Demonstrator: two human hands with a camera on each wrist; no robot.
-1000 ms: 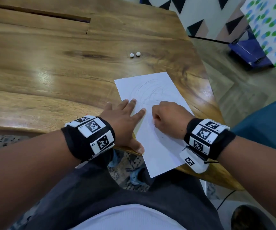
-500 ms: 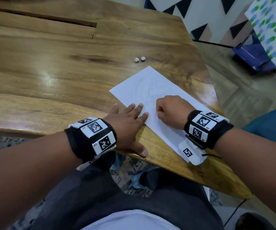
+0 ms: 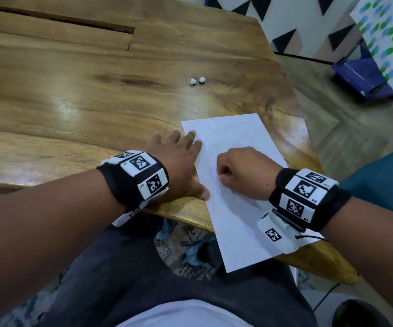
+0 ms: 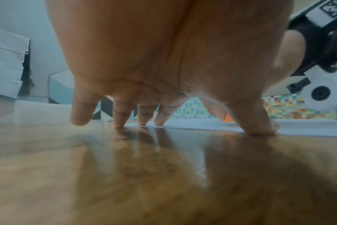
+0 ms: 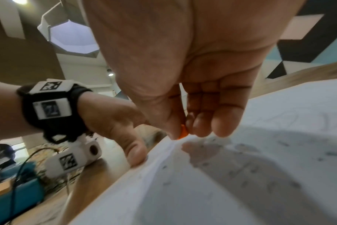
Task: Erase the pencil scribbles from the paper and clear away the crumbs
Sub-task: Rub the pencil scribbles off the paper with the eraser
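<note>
A white sheet of paper (image 3: 240, 208) with faint pencil scribbles (image 3: 228, 138) lies at the table's near right edge, its lower end hanging over the edge. My left hand (image 3: 179, 159) lies flat, fingers spread, with fingertips (image 4: 158, 122) and thumb pressing the paper's left edge. My right hand (image 3: 245, 171) is fisted on the middle of the sheet and pinches a small orange eraser (image 5: 183, 132) between thumb and fingers, its tip at the paper. Dark eraser crumbs (image 5: 246, 173) are scattered over the sheet in the right wrist view.
Two small white lumps (image 3: 197, 80) sit on the wooden table (image 3: 72, 95) beyond the paper. A long slot (image 3: 72, 21) runs across the far tabletop. A blue seat (image 3: 384, 180) is to the right; my legs are below the table edge.
The paper has swung back to lie lengthwise toward me, its lower end over the table edge again. Both hands stayed on the sheet, the right fist shifting slightly with the eraser.
</note>
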